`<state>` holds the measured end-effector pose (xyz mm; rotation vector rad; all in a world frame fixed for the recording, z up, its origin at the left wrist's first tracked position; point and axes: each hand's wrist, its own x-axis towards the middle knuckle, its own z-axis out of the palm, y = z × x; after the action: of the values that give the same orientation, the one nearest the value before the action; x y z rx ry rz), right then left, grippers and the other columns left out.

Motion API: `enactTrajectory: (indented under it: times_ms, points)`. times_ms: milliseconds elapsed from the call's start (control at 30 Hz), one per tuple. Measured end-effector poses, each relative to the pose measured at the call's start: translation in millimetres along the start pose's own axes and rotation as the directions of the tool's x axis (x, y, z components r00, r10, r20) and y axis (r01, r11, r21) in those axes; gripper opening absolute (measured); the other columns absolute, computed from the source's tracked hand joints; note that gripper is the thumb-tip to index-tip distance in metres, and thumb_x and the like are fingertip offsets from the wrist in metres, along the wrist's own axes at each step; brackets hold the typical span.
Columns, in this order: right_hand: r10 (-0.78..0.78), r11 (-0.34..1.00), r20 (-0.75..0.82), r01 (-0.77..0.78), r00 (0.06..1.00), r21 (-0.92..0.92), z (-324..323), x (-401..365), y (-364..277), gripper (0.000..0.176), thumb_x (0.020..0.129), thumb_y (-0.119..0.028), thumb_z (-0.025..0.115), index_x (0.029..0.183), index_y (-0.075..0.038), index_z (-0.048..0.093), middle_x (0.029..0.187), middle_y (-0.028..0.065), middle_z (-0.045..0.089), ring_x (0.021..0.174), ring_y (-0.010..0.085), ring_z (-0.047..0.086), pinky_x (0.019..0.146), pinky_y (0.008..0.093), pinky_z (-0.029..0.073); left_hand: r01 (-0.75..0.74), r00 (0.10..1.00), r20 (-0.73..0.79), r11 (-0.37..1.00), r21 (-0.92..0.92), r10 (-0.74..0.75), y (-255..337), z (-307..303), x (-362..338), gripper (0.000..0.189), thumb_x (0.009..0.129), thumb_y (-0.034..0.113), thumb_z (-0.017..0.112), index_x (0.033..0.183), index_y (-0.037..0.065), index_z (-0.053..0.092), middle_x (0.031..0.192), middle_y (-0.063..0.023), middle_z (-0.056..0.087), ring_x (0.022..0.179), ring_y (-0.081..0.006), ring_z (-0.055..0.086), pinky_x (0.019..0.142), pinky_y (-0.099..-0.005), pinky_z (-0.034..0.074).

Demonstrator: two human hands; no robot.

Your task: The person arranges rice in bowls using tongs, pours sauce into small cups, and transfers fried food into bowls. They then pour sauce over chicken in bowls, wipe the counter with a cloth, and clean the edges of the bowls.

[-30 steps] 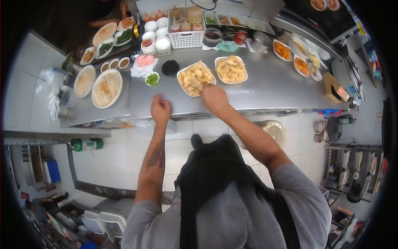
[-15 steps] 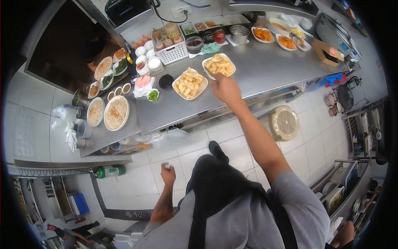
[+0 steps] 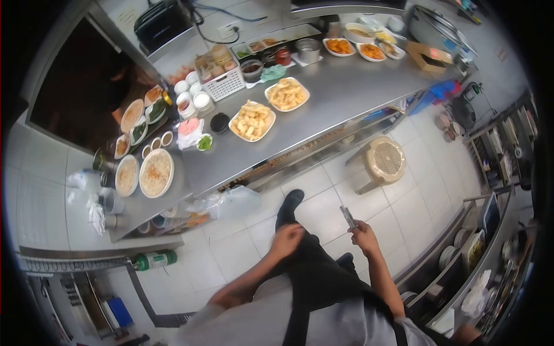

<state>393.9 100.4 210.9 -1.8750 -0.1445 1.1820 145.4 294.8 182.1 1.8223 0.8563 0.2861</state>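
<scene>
My right hand (image 3: 365,237) is closed round a small pair of metal tongs (image 3: 348,218), held over the tiled floor away from the counter. My left hand (image 3: 287,240) is near my body, above the dark apron, with its fingers curled; whatever it may hold is too small to make out. On the steel counter (image 3: 340,92) stand two white square bowls of pale yellow fried pieces, one on the left (image 3: 252,121) and one on the right (image 3: 287,94). A black round container (image 3: 220,123) and a small bowl of chopped greens (image 3: 204,142) are beside them.
A beige stool (image 3: 385,160) stands on the floor before the counter. Large oval rice dishes (image 3: 157,173) are at the counter's left end. A white basket of bottles (image 3: 224,85) is near the wall. Bowls of orange food (image 3: 371,52) and a cardboard box (image 3: 427,56) are farther right.
My right hand has drawn back from the right-hand bowl, down toward my body, with the tongs. My left hand has moved right and up. The view has shifted.
</scene>
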Motion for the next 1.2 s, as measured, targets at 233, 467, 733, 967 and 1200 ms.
enactTrajectory:
  times_ms: [233, 467, 733, 967, 1200]
  points:
    - [-0.78, 0.428, -0.008, 0.524, 0.626, -0.736, 39, -12, -141, 0.048, 0.096, -0.017, 0.064, 0.139, 0.001, 0.052, 0.132, 0.023, 0.059, 0.118, 0.0365, 0.061, 0.097, 0.0417, 0.049, 0.579, 0.801, 0.595, 0.348, -0.737, -0.072, 107, 106, 193, 0.035, 0.1, 0.03, 0.059, 0.12, 0.002, 0.056, 0.116, -0.0143, 0.067, 0.109, -0.0274, 0.066, 0.085, -0.0386, 0.055]
    - [-0.892, 0.354, -0.137, 0.477, 0.431, -0.805, 49, 16, -286, 0.057, 0.098, -0.012, 0.056, 0.15, 0.003, 0.037, 0.153, 0.0251, 0.04, 0.141, 0.0419, 0.041, 0.115, 0.0469, 0.034, 0.634, 0.717, 0.659, 0.181, -0.752, 0.227, 246, 59, 283, 0.029, 0.103, 0.024, 0.051, 0.121, 0.002, 0.052, 0.114, -0.016, 0.068, 0.099, -0.0256, 0.07, 0.082, -0.0356, 0.057]
    - [0.168, 0.321, -0.203, -0.248, 0.965, -0.914, -21, 14, -53, 0.044, 0.094, -0.043, 0.056, 0.126, -0.014, 0.066, 0.125, 0.017, 0.068, 0.122, 0.03, 0.062, 0.106, 0.0585, 0.039, 0.468, 0.833, 0.52, 0.258, -0.845, 0.19, 316, 31, 458, 0.013, 0.098, 0.02, 0.056, 0.1, 0.007, 0.055, 0.065, 0.0006, 0.047, 0.05, -0.0105, 0.044, 0.046, -0.0288, 0.033]
    - [0.233, 0.732, -0.107, -0.247, 0.967, -0.635, -47, 18, 99, 0.059, 0.089, -0.048, 0.068, 0.13, -0.006, 0.065, 0.125, 0.0209, 0.068, 0.121, 0.0329, 0.062, 0.104, 0.0406, 0.048, 0.558, 0.823, 0.56, 0.323, -0.765, -0.096, 186, 166, 566, 0.008, 0.081, 0.013, 0.062, 0.074, 0.01, 0.057, 0.069, -0.0042, 0.053, 0.063, -0.0191, 0.051, 0.056, -0.0396, 0.041]
    - [0.373, 0.689, -0.553, -0.622, 0.745, -0.372, 13, -11, -35, 0.047, 0.089, -0.042, 0.063, 0.121, -0.008, 0.068, 0.125, 0.0201, 0.067, 0.113, 0.0389, 0.064, 0.094, 0.0492, 0.053, 0.603, 0.728, 0.686, 0.485, -0.633, -0.009, 212, 65, 544, 0.02, 0.093, 0.019, 0.066, 0.108, 0.006, 0.066, 0.083, -0.001, 0.057, 0.071, -0.01, 0.053, 0.059, -0.0238, 0.046]
